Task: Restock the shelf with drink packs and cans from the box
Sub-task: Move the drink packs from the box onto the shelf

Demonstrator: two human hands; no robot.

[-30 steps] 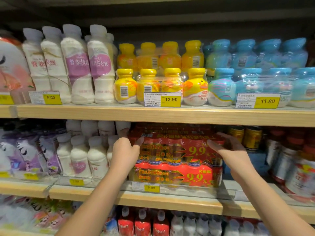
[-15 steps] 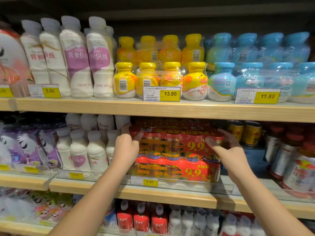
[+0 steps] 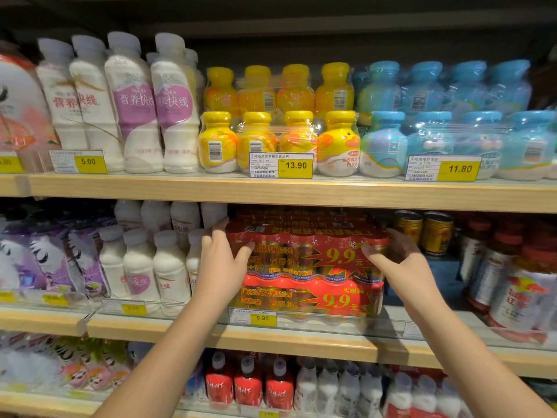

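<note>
The top drink pack (image 3: pixel 307 251), in red wrap with a yellow 9.9, sits on the bottom drink pack (image 3: pixel 310 297) of the same kind, near the front edge of the middle shelf (image 3: pixel 301 342). The left hand (image 3: pixel 221 260) grips its left end: the fingers (image 3: pixel 211 239) curl round the side and the thumb lies on the front face. The right hand (image 3: pixel 401 260) grips the right end likewise, fingers round the corner, thumb on the front. Only a thin gap shows between the pack's top and the underside of the upper shelf (image 3: pixel 271 191). On the left, white bottles (image 3: pixel 138 267) stand just beside the left hand, leaving little room. On the right, a bare stretch of shelf lies between the packs and the jars (image 3: pixel 512 285), with gold cans (image 3: pixel 425 233) further back. A price tag (image 3: pixel 262 318) marked 9.90 sits on the front edge below the packs.
</note>
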